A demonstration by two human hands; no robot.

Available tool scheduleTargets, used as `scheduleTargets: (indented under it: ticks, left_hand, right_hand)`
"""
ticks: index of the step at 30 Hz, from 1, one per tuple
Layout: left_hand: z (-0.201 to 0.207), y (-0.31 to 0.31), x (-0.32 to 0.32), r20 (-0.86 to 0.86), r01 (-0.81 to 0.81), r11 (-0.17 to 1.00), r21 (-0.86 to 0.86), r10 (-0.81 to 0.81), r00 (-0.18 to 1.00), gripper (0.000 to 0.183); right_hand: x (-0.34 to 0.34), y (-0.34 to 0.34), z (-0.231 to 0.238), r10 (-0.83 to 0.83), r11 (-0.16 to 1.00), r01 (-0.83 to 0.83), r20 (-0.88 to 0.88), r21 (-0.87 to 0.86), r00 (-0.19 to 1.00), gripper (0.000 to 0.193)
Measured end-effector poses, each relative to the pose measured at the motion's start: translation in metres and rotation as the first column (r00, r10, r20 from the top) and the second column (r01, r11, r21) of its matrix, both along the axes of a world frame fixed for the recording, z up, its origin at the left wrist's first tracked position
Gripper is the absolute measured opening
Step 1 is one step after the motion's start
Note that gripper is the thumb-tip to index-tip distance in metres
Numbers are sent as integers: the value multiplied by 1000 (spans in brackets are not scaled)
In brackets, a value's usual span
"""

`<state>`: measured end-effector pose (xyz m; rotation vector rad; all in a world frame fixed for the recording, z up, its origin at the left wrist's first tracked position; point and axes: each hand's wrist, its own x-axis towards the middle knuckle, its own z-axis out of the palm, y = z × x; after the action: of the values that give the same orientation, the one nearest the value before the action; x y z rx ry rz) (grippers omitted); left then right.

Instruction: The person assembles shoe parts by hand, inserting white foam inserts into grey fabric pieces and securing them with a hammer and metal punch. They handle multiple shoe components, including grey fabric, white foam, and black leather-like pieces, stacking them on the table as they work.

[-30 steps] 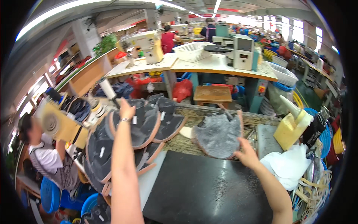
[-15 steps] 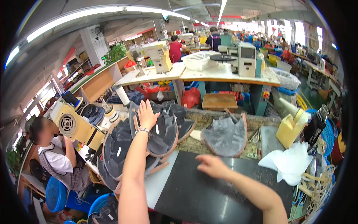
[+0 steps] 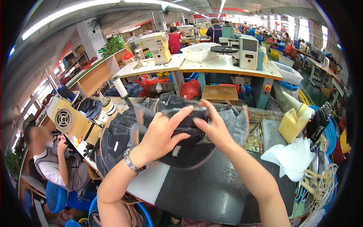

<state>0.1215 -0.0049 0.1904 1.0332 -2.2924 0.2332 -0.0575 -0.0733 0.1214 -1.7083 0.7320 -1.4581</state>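
Observation:
Both hands are on a dark curved fabric piece point(image 3: 194, 156) with a stitched rounded edge and a small white tag, raised over the near end of a pile. My left hand point(image 3: 162, 136), with a metal watch at the wrist, grips its left part, thumb on top. My right hand point(image 3: 213, 126) pinches its far right part between thumb and fingers. Motion blurs the piece's left end. More dark pieces with tan edges point(image 3: 117, 143) lie stacked to the left. Behind my right hand is a grey fuzzy piece point(image 3: 236, 123), partly hidden.
A black board point(image 3: 223, 189) covers the near bench. To its right are white sheets point(image 3: 291, 157), a yellow container point(image 3: 293, 125) and tangled straps point(image 3: 315, 185). A person point(image 3: 56, 159) sits at a sewing machine point(image 3: 68, 117) on the left. Machine tables point(image 3: 227, 70) stand beyond.
My left hand has come off the pile toward me with a dark piece. My right hand has moved up from over the black board and taken hold of it too.

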Motion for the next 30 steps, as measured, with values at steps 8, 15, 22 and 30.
scheduleTargets:
  ticks: [8, 15, 22, 30]
  left_hand:
    - [-47, 54, 5, -369, -400, 916, 23, 379, 848, 37]
    - [-72, 96, 38, -72, -159, 924, -348, 142, 987, 25]
    - [-92, 14, 45, -138, -401, 911, -101, 386, 912, 40]
    - [-75, 53, 15, -34, -103, 968, -229, 98, 995, 11]
  right_hand:
    - [28, 17, 4, 375, 728, -531, 396, 434, 838, 15]
    - [74, -54, -65, 275, 749, -289, 117, 596, 954, 18]
    - [86, -44, -57, 402, 670, -482, 271, 564, 875, 16]
    - [78, -78, -81, 295, 743, -417, 302, 524, 906, 18]
